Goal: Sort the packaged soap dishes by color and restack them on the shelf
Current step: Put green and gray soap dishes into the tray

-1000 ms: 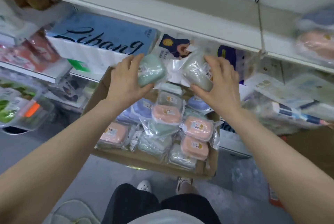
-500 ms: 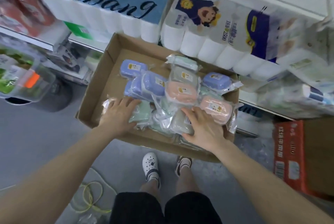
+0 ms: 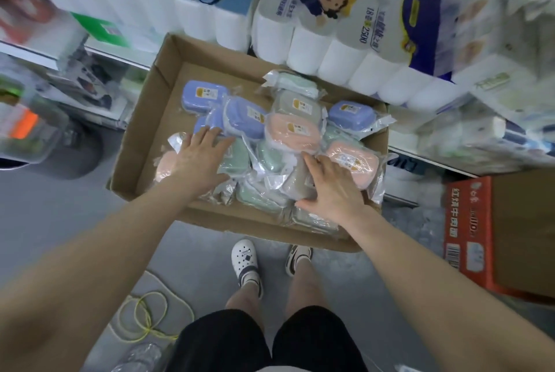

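Note:
A shallow cardboard box point(image 3: 141, 143) holds several plastic-wrapped soap dishes in blue, pink, green and grey. Blue dishes point(image 3: 204, 95) lie at the back left, a pink dish point(image 3: 292, 134) sits in the middle, and another pink one point(image 3: 353, 164) lies at the right. My left hand point(image 3: 199, 161) rests with straight fingers on the pile near a green dish point(image 3: 237, 158). My right hand point(image 3: 330, 188) lies flat over a grey dish point(image 3: 295, 182) beside that right pink dish. More green dishes point(image 3: 258, 197) lie at the box's front.
Large toilet-paper packs point(image 3: 345, 32) sit on the shelf just behind the box. An orange carton point(image 3: 468, 236) stands on the floor at the right. A yellow cord point(image 3: 147, 317) lies coiled on the grey floor by my feet.
One second ago each hand held a wrapped dish up near the shelf. Both hands have since come down into the box and now rest on the pile; the view has tilted downward.

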The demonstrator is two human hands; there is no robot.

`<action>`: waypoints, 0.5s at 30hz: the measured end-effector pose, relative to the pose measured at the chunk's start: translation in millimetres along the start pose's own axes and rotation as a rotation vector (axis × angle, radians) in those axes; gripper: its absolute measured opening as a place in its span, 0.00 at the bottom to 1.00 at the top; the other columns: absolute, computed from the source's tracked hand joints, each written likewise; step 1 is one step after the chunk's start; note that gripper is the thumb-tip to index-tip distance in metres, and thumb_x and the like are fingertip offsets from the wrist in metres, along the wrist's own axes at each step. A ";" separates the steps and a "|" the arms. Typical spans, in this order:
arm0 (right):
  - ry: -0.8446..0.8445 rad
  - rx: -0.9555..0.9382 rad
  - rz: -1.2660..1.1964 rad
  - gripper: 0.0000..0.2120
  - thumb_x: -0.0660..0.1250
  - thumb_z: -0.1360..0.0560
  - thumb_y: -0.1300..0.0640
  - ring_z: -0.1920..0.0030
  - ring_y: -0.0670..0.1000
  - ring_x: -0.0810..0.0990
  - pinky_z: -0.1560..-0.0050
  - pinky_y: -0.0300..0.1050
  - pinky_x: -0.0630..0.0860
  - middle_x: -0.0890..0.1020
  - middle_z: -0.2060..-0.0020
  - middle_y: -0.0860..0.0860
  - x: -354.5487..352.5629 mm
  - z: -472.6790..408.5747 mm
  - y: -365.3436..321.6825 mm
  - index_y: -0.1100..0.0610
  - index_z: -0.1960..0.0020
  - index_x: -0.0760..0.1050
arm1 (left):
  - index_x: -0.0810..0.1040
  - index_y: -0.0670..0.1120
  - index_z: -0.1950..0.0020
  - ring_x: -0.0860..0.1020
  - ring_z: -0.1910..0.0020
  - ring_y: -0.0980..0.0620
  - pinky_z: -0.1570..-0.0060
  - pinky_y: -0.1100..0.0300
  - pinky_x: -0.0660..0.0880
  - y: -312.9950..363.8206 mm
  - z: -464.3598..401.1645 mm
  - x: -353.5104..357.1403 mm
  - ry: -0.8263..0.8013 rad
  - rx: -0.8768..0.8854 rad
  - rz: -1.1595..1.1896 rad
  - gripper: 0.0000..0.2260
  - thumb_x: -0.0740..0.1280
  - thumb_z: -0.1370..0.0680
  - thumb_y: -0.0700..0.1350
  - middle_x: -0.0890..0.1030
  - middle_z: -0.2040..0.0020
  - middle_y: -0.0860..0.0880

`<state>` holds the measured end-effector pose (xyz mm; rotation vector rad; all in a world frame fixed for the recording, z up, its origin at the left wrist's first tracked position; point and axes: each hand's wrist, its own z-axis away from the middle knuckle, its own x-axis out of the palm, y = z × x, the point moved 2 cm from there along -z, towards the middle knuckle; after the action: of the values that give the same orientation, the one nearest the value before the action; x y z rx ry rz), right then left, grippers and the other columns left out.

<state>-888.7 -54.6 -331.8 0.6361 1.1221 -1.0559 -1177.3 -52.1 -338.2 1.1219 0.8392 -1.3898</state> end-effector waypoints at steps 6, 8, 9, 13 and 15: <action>0.082 0.057 -0.080 0.36 0.56 0.22 0.35 0.33 0.59 0.69 0.36 0.55 0.70 0.65 0.28 0.58 -34.4 15.0 10.7 0.51 0.21 0.50 | 0.64 0.50 0.25 0.65 0.29 0.41 0.31 0.47 0.63 20.0 4.2 -52.8 0.058 0.033 0.045 0.28 0.67 0.24 0.53 0.65 0.27 0.45; 0.149 0.048 -0.074 0.32 0.56 0.20 0.39 0.34 0.60 0.71 0.38 0.54 0.71 0.67 0.29 0.58 -56.3 21.5 18.5 0.52 0.22 0.54 | 0.68 0.48 0.27 0.69 0.32 0.40 0.35 0.47 0.66 34.5 3.3 -76.5 0.130 0.088 0.048 0.26 0.68 0.24 0.51 0.70 0.29 0.44; 0.199 0.037 -0.047 0.30 0.56 0.20 0.40 0.36 0.60 0.72 0.40 0.55 0.72 0.69 0.31 0.57 -68.8 25.3 24.2 0.53 0.23 0.57 | 0.70 0.47 0.29 0.70 0.33 0.40 0.36 0.47 0.66 43.2 1.3 -89.3 0.165 0.116 0.057 0.25 0.69 0.24 0.49 0.71 0.30 0.43; 0.406 0.018 0.009 0.29 0.56 0.23 0.42 0.43 0.63 0.77 0.47 0.56 0.76 0.76 0.39 0.59 -123.2 44.5 63.8 0.58 0.28 0.69 | 0.73 0.45 0.32 0.74 0.38 0.39 0.39 0.46 0.71 86.9 -18.2 -143.8 0.272 0.279 0.002 0.24 0.71 0.26 0.48 0.75 0.34 0.42; 0.489 0.047 0.056 0.29 0.57 0.24 0.43 0.44 0.63 0.78 0.47 0.57 0.76 0.77 0.40 0.60 -156.2 58.6 92.6 0.59 0.30 0.71 | 0.75 0.44 0.34 0.76 0.41 0.39 0.43 0.45 0.74 115.2 -30.7 -173.3 0.365 0.370 -0.027 0.22 0.72 0.27 0.48 0.77 0.37 0.42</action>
<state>-790.4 -12.6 -173.7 0.9920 1.4921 -0.9023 -1068.8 14.6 -170.8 1.6905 0.8735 -1.4197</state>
